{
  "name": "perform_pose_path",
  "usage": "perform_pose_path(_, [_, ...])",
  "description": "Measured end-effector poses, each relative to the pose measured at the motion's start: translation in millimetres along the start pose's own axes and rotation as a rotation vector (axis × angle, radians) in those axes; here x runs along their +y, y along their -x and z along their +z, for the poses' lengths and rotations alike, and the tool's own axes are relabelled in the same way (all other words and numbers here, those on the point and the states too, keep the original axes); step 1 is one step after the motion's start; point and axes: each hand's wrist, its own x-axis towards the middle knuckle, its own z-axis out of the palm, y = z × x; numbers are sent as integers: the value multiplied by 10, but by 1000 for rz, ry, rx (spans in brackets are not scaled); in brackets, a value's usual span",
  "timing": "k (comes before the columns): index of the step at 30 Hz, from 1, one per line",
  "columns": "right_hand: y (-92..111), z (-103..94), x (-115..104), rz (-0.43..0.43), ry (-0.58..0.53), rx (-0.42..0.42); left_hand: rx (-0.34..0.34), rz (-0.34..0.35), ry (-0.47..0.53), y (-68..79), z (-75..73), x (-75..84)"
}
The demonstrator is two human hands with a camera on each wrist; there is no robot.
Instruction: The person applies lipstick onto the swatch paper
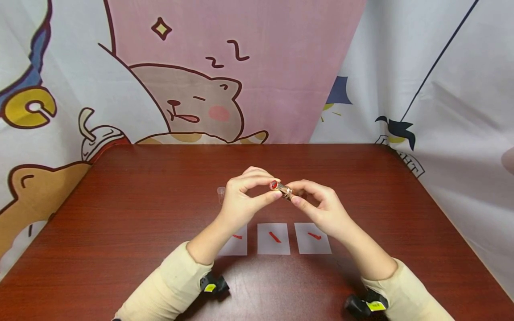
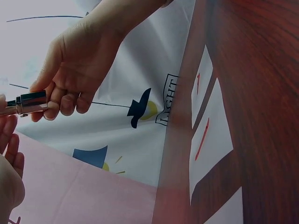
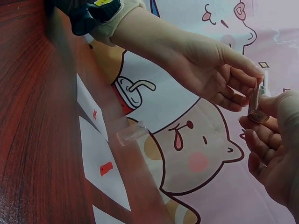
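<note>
Above the table, both hands hold a lipstick (image 1: 284,190) with a shiny gold case, its red tip facing the left. The left hand (image 1: 242,196) pinches the tip end of the case between thumb and index finger. At the other end, the thumb and fingers of the right hand (image 1: 321,204) grip the base (image 3: 258,116). In the left wrist view the metal case (image 2: 33,100) spans between the two hands. A clear cap (image 1: 221,195) stands on the table just beyond the left hand.
Three white paper pieces, left (image 1: 234,248), middle (image 1: 273,247) and right (image 1: 315,246), lie in a row below the hands, each with a red stroke. The left one is partly hidden by the left arm. A printed curtain (image 1: 289,67) hangs behind the brown table (image 1: 140,214).
</note>
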Motion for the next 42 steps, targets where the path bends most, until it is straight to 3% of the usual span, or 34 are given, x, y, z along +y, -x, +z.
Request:
perform_pose_path(10, [-4, 6, 15, -31, 34, 41, 6, 16, -7, -6, 1, -8])
perform_pose_path(30, [5, 14, -20, -3, 76, 75, -15, 9, -10, -17, -17, 0])
perform_pose_path(42, [2, 6, -30, -28, 96, 123, -76, -22, -79, -81, -191, 11])
